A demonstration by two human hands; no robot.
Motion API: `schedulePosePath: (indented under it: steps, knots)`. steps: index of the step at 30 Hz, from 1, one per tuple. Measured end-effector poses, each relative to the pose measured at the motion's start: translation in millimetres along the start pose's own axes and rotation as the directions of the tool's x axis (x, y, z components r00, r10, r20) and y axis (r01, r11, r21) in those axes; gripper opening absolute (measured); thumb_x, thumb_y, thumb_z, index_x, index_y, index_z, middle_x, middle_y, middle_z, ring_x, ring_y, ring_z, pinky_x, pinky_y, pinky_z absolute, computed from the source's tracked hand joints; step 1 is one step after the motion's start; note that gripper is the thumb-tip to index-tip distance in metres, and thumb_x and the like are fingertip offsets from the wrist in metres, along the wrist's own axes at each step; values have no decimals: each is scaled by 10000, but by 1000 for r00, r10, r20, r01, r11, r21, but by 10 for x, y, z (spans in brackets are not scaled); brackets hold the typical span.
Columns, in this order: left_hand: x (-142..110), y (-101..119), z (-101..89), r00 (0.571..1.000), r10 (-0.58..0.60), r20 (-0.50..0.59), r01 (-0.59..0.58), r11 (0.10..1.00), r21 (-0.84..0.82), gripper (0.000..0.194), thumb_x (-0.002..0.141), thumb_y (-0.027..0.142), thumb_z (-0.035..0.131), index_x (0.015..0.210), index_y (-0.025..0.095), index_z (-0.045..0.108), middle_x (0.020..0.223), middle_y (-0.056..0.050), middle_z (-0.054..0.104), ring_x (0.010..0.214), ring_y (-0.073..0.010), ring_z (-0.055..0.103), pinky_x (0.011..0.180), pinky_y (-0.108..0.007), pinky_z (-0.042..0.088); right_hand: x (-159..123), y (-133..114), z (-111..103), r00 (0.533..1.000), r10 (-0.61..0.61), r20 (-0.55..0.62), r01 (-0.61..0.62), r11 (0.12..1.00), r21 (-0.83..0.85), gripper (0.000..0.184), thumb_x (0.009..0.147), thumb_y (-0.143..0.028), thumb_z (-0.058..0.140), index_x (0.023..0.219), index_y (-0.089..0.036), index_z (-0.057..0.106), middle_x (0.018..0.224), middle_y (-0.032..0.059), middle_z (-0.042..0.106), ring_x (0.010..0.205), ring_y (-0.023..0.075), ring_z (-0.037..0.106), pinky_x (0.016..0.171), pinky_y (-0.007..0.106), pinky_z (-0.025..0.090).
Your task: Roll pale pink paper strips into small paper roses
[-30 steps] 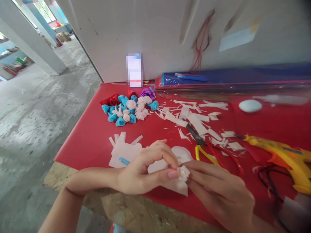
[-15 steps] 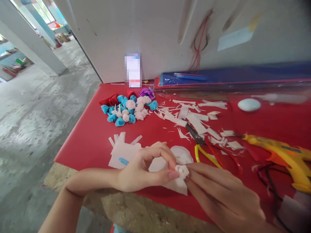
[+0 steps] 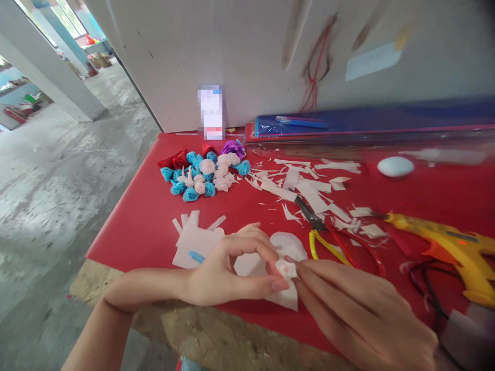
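A small white paper flower (image 3: 286,269) is held low over the front of the red-covered bench (image 3: 127,206), the grip of the left hand (image 3: 224,268) closed on one side and that of the right hand (image 3: 359,309) on the other, apparently so that it is steadied while its curled centre is left uncovered. The scissors (image 3: 315,221) and yellow glue gun (image 3: 441,234) are laid to the right, seemingly for easy reach, while the coloured flowers (image 3: 190,194) are grouped farther back, probably to be spared crushing.
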State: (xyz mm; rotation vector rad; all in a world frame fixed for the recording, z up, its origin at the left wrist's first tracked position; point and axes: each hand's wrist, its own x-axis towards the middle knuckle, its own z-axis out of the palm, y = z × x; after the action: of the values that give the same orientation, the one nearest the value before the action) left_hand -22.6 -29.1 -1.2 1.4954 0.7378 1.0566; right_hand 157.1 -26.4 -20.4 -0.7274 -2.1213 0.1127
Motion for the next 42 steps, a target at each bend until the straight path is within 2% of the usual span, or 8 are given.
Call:
schedulePosePath:
  steps: [7, 13, 19, 21, 25, 29, 36, 42]
  knots:
    - [7, -17, 24, 999, -30, -38, 31, 999, 8, 83, 696, 140, 629, 670, 120, 552, 666, -7, 544, 697, -114, 467, 742, -308, 370, -177, 38, 58, 997, -55, -50, 53, 998, -46, 247, 898, -118, 369, 913, -174, 609, 801, 52, 656, 842, 141, 631, 735, 260, 548]
    - [-2, -38, 31, 1000, -12, -24, 12, 1000, 8, 86, 695, 118, 620, 695, 133, 536, 676, 8, 534, 698, -104, 468, 767, -308, 385, -152, 40, 46, 993, -114, -40, 110, 991, -80, 223, 872, -88, 406, 860, -175, 611, 766, 52, 664, 836, 157, 643, 713, 273, 557]
    - [-1, 29, -30, 999, -48, 16, 46, 997, 64, 149, 692, 57, 552, 805, 144, 509, 804, -17, 514, 790, -120, 490, 803, -298, 409, 154, -13, -89, 997, 64, 36, -69, 987, 147, 220, 885, -140, 401, 786, -237, 572, 650, -15, 670, 555, 78, 635, 503, 136, 519]
    - [11, 94, -82, 995, -82, 65, 80, 996, 33, 139, 744, 64, 487, 860, 135, 519, 845, -37, 517, 843, -128, 495, 835, -300, 405, 196, 13, -113, 995, 51, 87, -71, 969, 236, 188, 880, -149, 425, 799, -235, 571, 660, -21, 671, 551, 60, 631, 503, 103, 501]
    - [49, 196, -160, 980, -110, 164, 116, 993, -26, 122, 821, 130, 448, 863, 120, 563, 836, -55, 556, 876, -140, 509, 876, -305, 385, 193, 96, -97, 990, 43, 134, -89, 930, 357, 143, 882, -215, 448, 844, -231, 585, 718, 2, 665, 604, 71, 638, 543, 122, 499]
    - [64, 201, -156, 974, -141, 176, 156, 985, -74, 65, 797, 136, 522, 794, 124, 587, 800, -45, 558, 844, -136, 506, 835, -290, 399, 216, 132, -73, 972, -19, 235, -102, 867, 488, 171, 887, -188, 433, 811, -219, 583, 687, -18, 639, 590, 46, 618, 543, 91, 474]
    - [43, 182, -128, 971, -162, 178, 181, 979, -98, 32, 754, 91, 569, 737, 116, 579, 763, -30, 547, 790, -122, 489, 785, -276, 399, 306, 159, -40, 959, -77, 272, -87, 835, 543, 201, 891, -198, 407, 781, -200, 575, 679, -24, 635, 593, 29, 611, 590, 60, 460]
    - [33, 194, -126, 966, -198, 169, 219, 968, -120, 42, 728, 76, 603, 737, 113, 586, 771, -24, 541, 793, -115, 486, 795, -270, 391, 255, 184, 14, 952, 5, 305, -221, 700, 679, 209, 860, -295, 478, 722, -203, 605, 628, -11, 618, 521, 50, 579, 494, 94, 443]
